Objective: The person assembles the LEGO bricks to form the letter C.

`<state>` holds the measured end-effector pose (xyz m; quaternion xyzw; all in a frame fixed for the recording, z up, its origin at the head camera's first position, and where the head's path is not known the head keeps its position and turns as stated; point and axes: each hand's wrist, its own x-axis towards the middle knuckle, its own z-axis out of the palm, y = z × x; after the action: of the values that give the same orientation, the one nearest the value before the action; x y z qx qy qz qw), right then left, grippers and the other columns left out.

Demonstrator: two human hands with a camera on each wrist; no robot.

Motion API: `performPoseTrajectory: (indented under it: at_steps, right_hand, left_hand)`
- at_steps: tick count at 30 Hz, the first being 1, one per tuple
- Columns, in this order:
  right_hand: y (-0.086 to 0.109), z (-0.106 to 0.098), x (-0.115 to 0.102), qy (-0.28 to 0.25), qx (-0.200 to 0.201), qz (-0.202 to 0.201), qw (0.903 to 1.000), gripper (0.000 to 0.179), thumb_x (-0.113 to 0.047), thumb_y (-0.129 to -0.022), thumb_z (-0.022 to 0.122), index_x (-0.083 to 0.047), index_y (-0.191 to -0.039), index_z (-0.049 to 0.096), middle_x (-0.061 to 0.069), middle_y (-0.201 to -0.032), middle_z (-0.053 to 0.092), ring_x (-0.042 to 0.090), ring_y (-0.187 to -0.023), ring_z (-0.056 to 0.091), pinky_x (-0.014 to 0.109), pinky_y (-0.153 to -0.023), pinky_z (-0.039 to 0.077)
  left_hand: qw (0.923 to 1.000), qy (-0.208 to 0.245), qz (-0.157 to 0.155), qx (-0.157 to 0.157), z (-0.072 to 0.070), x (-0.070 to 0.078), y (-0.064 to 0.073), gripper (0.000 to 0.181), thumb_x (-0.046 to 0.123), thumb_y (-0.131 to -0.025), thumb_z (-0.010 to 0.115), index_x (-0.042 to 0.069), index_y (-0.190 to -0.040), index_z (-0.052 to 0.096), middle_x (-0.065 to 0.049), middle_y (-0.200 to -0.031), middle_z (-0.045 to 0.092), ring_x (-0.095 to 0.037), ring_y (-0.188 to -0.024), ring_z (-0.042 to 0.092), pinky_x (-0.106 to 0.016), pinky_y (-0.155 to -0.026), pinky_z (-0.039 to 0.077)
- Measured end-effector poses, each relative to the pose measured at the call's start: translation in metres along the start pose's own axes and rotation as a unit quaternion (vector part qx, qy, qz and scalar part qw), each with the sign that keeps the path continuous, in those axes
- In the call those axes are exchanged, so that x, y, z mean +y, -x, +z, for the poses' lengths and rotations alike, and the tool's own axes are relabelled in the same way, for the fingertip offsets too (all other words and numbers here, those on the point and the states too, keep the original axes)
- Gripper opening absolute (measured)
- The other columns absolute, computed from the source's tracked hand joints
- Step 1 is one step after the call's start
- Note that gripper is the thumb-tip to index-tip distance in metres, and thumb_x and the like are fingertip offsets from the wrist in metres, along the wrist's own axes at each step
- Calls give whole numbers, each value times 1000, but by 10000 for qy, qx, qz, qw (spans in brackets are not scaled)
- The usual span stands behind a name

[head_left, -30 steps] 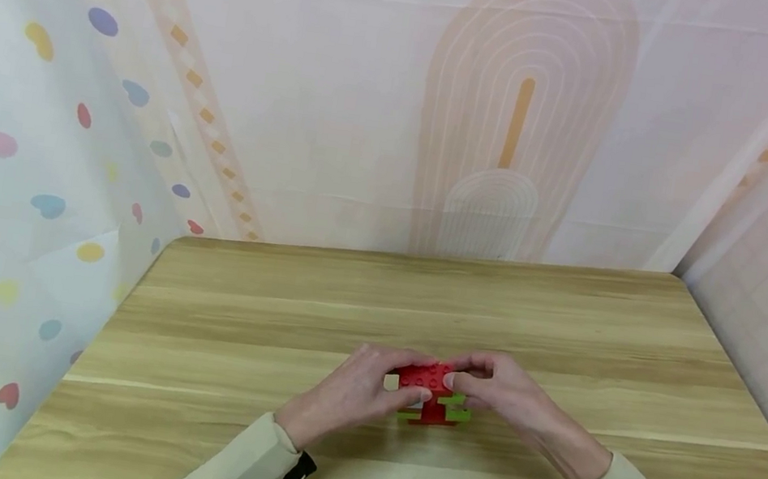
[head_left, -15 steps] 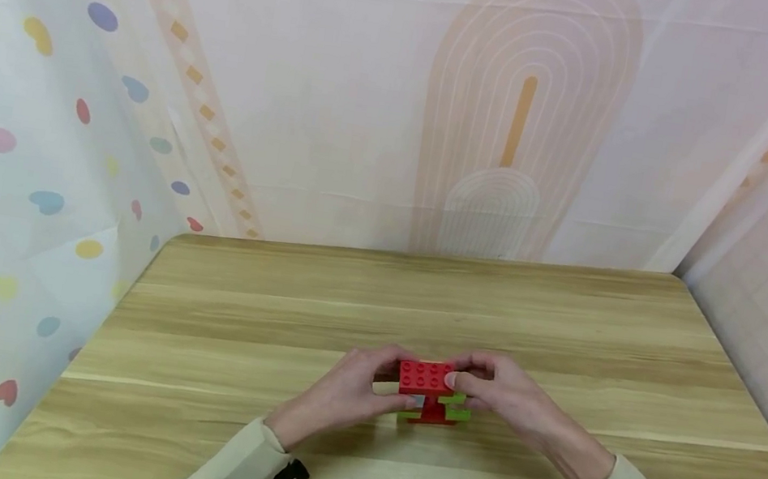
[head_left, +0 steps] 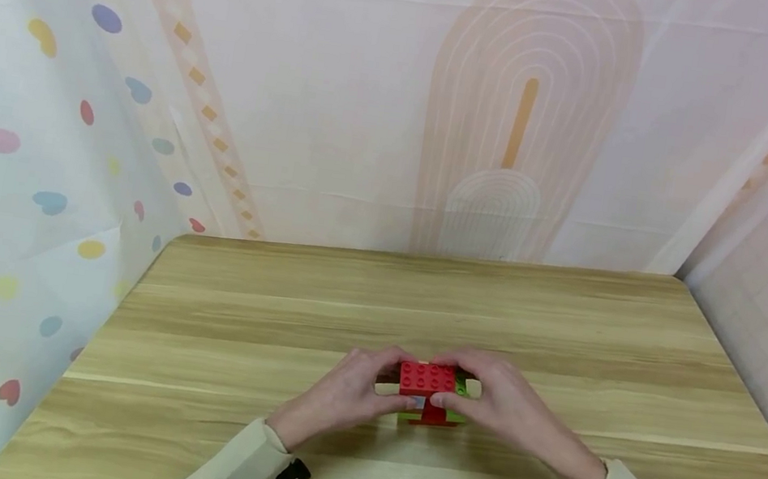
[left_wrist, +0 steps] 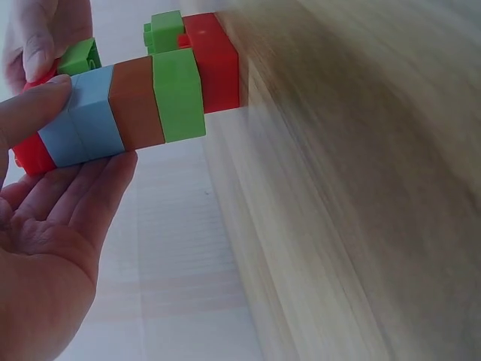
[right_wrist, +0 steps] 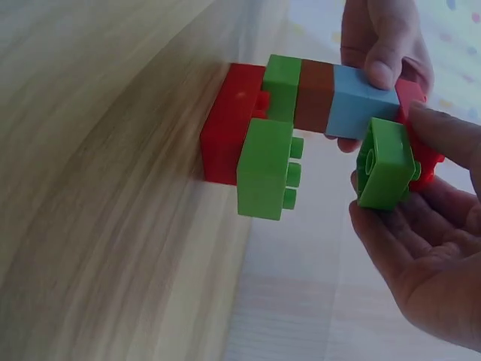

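Observation:
A small stack of toy building blocks stands on the table between both hands. Its base is a red block (right_wrist: 233,124); above come a green block (left_wrist: 178,96), a brown block (left_wrist: 136,104), light blue blocks (left_wrist: 83,116) and a red eight-stud brick (head_left: 428,377) on top. One green brick (right_wrist: 263,169) juts from the base, another green brick (right_wrist: 387,162) from under the top brick. My left hand (head_left: 344,389) grips the upper left side, thumb on the light blue part. My right hand (head_left: 505,396) holds the red top brick, thumb in front, fingers behind.
The wood-grain table (head_left: 274,289) stretches around the stack. Behind it hangs a pale curtain (head_left: 344,103) with arch patterns, and a dotted curtain (head_left: 3,219) hangs at the left. A black wrist camera (head_left: 293,475) sits below the left sleeve.
My left hand has drawn back left from the top brick, uncovering its studs. My right hand has shifted left, its thumb going from the brick's top right corner to its front.

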<state>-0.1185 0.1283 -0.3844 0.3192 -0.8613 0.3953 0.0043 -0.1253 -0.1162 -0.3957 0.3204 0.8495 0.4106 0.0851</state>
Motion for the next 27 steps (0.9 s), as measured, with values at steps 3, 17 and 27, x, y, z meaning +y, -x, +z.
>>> performPoseTrajectory:
  at_steps: [3,17,27]
  right_hand:
    - [1,-3,1,-249,-96,13,9996,37,-37,-91,71,-15,-121,68,-6,-114,69,12,-105,63,38,-90,54]
    - [5,-16,6,-440,-205,270,9985,39,-34,-93,70,-14,-126,64,-6,-117,67,14,-106,62,37,-89,54]
    - [8,-14,6,254,-299,-405,9984,40,-25,-93,71,-19,-132,65,-3,-122,64,11,-101,62,34,-82,56]
  left_hand:
    - [10000,-4,-24,-48,0,1,-1,37,25,-90,76,14,-122,61,2,-114,71,-10,-107,65,-26,-93,52]
    - [9997,122,-185,-101,1,2,-4,41,21,-89,77,12,-125,58,-4,-121,68,-15,-109,65,-33,-94,53]
    - [9998,162,47,-103,1,-1,-2,49,23,-90,75,13,-134,55,-3,-122,68,-12,-110,64,-28,-92,52]
